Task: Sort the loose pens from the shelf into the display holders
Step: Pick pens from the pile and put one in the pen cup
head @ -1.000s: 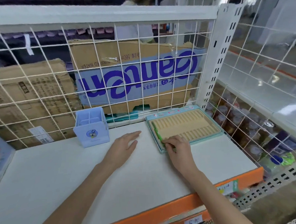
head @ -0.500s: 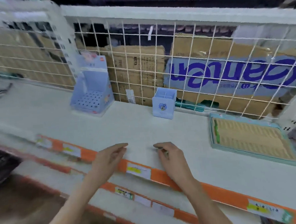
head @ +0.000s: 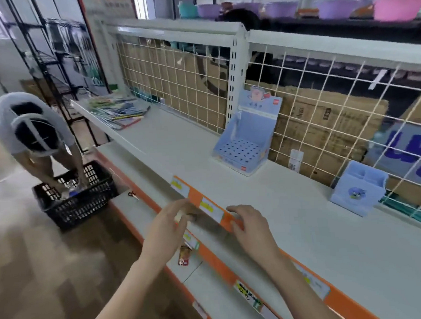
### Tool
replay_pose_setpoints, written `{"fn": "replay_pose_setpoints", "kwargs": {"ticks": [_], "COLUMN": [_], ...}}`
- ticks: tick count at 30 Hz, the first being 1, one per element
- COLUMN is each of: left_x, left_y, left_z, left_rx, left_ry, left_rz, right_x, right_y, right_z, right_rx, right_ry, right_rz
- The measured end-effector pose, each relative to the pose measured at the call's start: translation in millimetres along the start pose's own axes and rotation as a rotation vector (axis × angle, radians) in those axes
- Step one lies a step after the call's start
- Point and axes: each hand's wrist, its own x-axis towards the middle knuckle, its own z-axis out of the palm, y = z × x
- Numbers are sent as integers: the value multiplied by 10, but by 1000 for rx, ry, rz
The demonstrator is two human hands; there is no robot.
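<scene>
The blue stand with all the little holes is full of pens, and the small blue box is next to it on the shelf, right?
Not quite. The head view shows the blue stand with its holes empty, no pens in it. The small blue box does sit to its right on the shelf.

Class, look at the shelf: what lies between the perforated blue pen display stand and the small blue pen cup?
In the head view, only bare white shelf separates the stand from the cup; no pens there.
</scene>
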Motion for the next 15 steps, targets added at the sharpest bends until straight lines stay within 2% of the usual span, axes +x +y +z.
{"fn": "replay_pose_setpoints", "kwargs": {"ticks": [9, 15], "left_x": [830, 1306], "left_y": [-1417, -2265], "left_z": [-1046, -1556], "left_rx": [-56, -200], "left_ry": [174, 229], "left_rz": [-155, -247], "right_x": [1271, 2073], "right_y": [-1176, -1764], "right_z": [1200, 1793], "right_rx": [37, 151], "right_ry": [-193, -192], "right_rz": [-122, -109]}}
